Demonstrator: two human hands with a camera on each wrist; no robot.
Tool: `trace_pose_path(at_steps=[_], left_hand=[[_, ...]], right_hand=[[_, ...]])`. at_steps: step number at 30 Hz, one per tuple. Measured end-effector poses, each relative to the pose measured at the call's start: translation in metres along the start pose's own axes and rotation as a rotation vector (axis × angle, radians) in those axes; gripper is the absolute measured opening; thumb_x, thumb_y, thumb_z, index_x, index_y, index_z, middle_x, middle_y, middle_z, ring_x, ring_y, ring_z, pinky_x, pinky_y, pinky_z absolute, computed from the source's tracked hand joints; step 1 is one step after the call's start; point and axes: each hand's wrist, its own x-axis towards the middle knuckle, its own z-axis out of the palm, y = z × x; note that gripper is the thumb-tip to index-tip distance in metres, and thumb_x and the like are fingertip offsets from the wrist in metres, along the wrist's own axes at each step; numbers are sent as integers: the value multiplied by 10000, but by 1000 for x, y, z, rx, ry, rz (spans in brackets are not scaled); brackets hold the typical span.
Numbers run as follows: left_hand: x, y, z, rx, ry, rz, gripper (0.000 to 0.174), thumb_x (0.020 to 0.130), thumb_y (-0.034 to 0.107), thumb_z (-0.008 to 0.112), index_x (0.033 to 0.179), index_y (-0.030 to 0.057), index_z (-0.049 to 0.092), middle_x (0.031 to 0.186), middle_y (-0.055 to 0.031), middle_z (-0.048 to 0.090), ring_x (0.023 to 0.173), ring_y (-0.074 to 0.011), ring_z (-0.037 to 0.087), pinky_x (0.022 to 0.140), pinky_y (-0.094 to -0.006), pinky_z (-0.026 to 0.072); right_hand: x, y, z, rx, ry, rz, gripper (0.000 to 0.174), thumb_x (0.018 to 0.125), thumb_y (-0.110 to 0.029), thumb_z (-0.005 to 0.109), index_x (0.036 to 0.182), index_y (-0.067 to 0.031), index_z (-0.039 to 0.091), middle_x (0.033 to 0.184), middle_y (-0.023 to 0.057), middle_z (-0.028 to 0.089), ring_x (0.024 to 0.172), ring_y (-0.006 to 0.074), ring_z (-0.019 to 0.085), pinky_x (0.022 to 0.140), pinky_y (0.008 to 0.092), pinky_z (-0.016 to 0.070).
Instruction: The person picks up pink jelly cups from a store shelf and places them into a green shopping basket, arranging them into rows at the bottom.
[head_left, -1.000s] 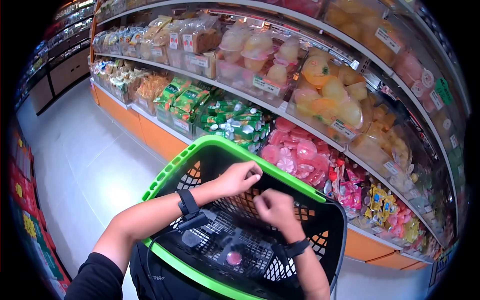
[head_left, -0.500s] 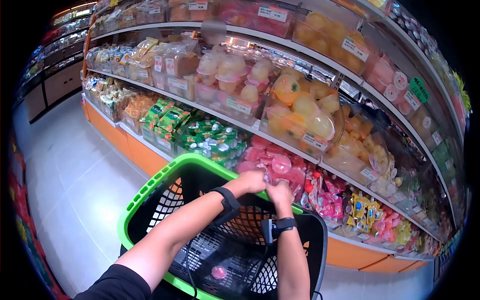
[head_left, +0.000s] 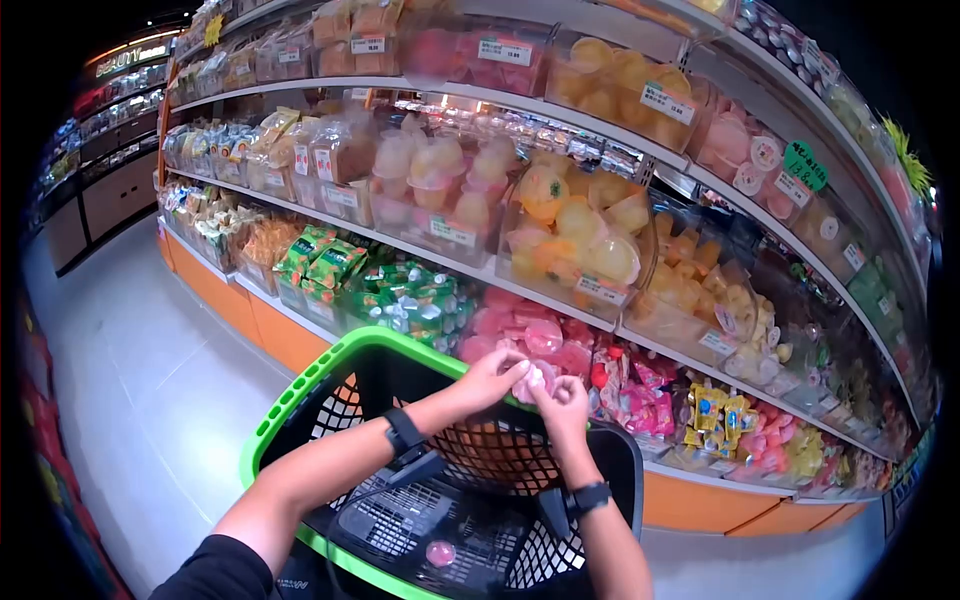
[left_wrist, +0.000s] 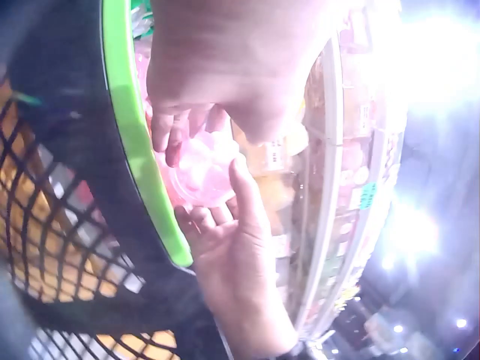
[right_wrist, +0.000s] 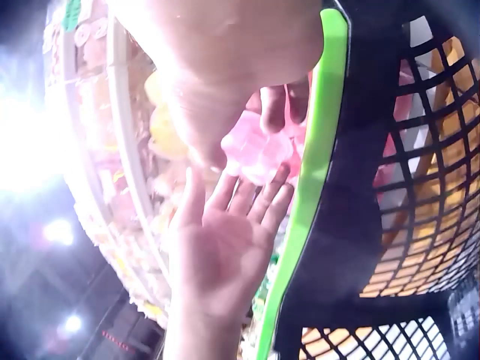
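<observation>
In the head view a pink flower-shaped jelly cup (head_left: 536, 382) is between my two hands, over the far rim of the basket. My left hand (head_left: 488, 382) pinches its left side, thumb on top. My right hand (head_left: 565, 408) holds the other side between thumb and bent fingers. The left wrist view shows the translucent pink cup (left_wrist: 204, 172) with fingertips at its upper and lower edges. In the right wrist view the cup (right_wrist: 256, 147) sits beyond the left hand's fingertips. The black shopping basket (head_left: 352, 345) has a bright green rim, and a small round pink cup (head_left: 440, 553) lies on its floor.
Just beyond the rim is a shelf bin of pink jelly cups (head_left: 500, 318). Beside it are green packets (head_left: 410, 300) and yellow sachets (head_left: 718, 415). Curved shelves (head_left: 440, 245) with clear bins rise above. Tiled floor (head_left: 180, 360) runs along the left.
My hands have gone from over the basket to the pink jelly bin, then slightly back, now with a pink cup between them. The head view has tilted up and shifted right.
</observation>
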Motion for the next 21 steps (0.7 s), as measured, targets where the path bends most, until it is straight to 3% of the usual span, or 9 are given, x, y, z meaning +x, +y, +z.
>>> trace_pose_path(at_steps=[2,4,5,6,8,11,12,17,21], left_hand=[[-33,33,9,-312,-50,-334,383,941,324,538,1190,37,489,1040,-48,583,942,-148,596,821,-284,496],[-65,51,18,-404,-72,-354,381,943,323,534,1195,42,487,1059,-47,577,956,-141,591,824,-274,496],[-79,56,16,-493,-87,-379,371,944,323,532,1188,47,492,1054,-44,578,960,-138,590,825,-277,497],[-96,52,15,-590,-93,-422,362,945,323,530,1182,52,497,1049,-41,580,963,-135,590,826,-280,497],[-112,53,11,-723,-12,-545,313,946,315,528,1137,67,518,1025,-40,591,951,-142,599,816,-289,502],[-122,61,2,-741,57,-612,247,953,258,511,1111,69,512,1035,-63,592,971,-168,604,830,-306,509],[-124,58,1,-782,88,-597,234,953,242,509,1110,69,507,1038,-69,591,973,-173,605,832,-309,511],[-126,52,1,-823,13,-643,235,955,191,499,1150,63,476,1051,-81,591,974,-181,612,830,-310,521],[-133,52,8,-783,-263,-725,284,963,226,499,1185,50,499,1032,-37,601,885,-102,598,714,-234,498]], right_hand=[[-33,-37,-5,-156,34,-32,290,741,-178,753,881,-3,570,806,75,623,725,76,584,615,230,461],[-57,-58,-3,-298,-47,10,279,753,-204,744,895,-22,587,841,61,637,724,69,586,632,233,471],[-68,-73,1,-146,-179,83,286,750,-199,736,939,-25,610,908,82,643,784,108,609,682,247,491],[-81,-63,8,-241,-306,-220,320,737,-190,736,971,-3,624,974,129,633,866,186,627,760,292,504],[-92,-57,13,-186,-366,-143,443,723,-203,749,1068,20,584,1089,170,590,974,258,606,843,332,490],[-104,-61,14,-231,-373,-256,568,717,-228,760,1163,28,517,1179,199,538,1043,284,575,890,342,469],[-104,-49,11,-306,-467,-313,703,712,-262,775,1254,26,431,1241,221,492,1115,321,534,922,362,451],[-108,-66,-2,-355,-612,-120,745,739,-290,762,1294,25,376,1226,243,500,1149,344,520,960,385,417],[-99,-86,-40,-501,-852,-194,755,777,-235,739,1337,18,302,1179,212,546,1066,283,588,873,342,485]])
